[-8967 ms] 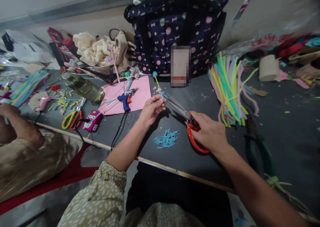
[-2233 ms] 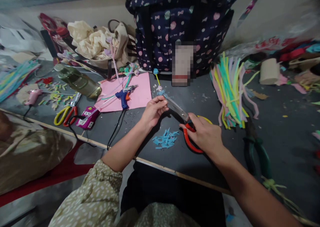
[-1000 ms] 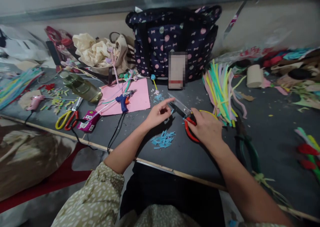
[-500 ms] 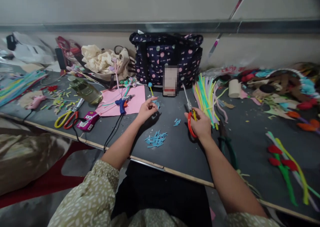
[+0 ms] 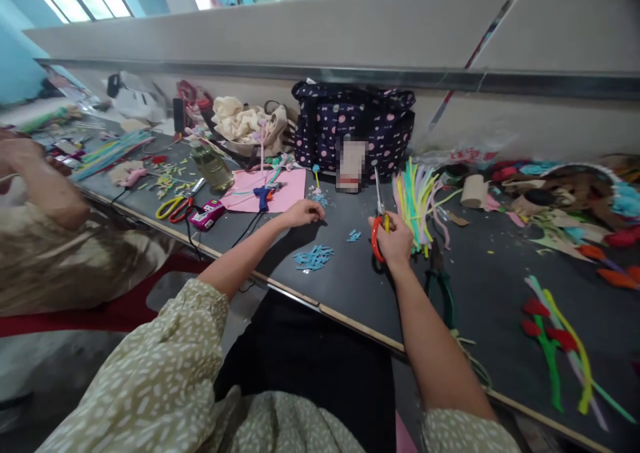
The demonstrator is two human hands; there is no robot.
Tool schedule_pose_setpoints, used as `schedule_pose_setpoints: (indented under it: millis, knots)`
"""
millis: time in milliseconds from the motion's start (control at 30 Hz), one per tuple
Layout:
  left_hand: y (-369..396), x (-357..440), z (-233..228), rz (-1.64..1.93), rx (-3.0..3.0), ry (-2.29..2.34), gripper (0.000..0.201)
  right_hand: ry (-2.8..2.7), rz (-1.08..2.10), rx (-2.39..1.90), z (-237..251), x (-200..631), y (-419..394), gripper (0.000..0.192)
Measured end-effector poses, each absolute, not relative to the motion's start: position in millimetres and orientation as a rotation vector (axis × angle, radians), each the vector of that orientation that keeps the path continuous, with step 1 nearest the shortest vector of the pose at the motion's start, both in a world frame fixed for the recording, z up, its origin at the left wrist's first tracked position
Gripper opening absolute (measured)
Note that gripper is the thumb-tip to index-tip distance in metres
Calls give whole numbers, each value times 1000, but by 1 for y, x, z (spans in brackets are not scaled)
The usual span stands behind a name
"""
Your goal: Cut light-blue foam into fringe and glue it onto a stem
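Observation:
In my right hand [image 5: 396, 241] is a pair of scissors [image 5: 379, 220] with orange and yellow handles, its blades pointing away from me. My left hand [image 5: 303, 214] hovers over the dark table with its fingers curled together; anything between the fingertips is hidden or too small to see. Just beyond it are light blue scraps [image 5: 320, 200] and a small blue pom-pom on a yellow stem [image 5: 316, 173]. Nearer me lies a pile of cut blue pieces [image 5: 314, 258], with a smaller cluster of blue pieces [image 5: 354, 236] between my hands.
A bundle of pipe cleaners [image 5: 417, 206] and green-handled pliers [image 5: 441, 286] lie on the right. A blue glue gun [image 5: 263, 196] rests on pink paper [image 5: 293, 190], near a bottle [image 5: 213, 165]. Behind stands a dotted bag [image 5: 320, 133]. Another person's arm [image 5: 50, 186] is at far left.
My left index finger was stretched out and is now curled in with the others. The right hand still holds the scissors. The view has shifted, bringing another person's arm into sight.

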State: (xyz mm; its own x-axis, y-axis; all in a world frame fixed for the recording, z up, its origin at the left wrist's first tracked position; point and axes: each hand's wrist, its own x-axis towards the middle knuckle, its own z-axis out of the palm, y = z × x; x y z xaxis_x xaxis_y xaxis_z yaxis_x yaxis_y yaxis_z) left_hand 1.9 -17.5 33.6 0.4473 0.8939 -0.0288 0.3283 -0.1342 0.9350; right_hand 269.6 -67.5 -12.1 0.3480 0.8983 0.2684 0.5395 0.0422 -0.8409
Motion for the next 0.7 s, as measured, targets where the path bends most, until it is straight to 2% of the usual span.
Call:
schedule_pose_setpoints:
  millis: [100,167,467,700]
  knots:
    - [-7,20,33,769,1448,1006,32,-1303,452,-1609,-10,269,-67,69]
    - [1,31,34,747,1319,975,37,-1305,453,-1608,-9,269,-68,68]
    - [25,6,42,1086,1263,1380,13,-1286,486,-1592,-9,270,-68,68]
    - [-4,26,44,861,1462,1354,10,-1315,461,-1661,-9,270,-67,70]
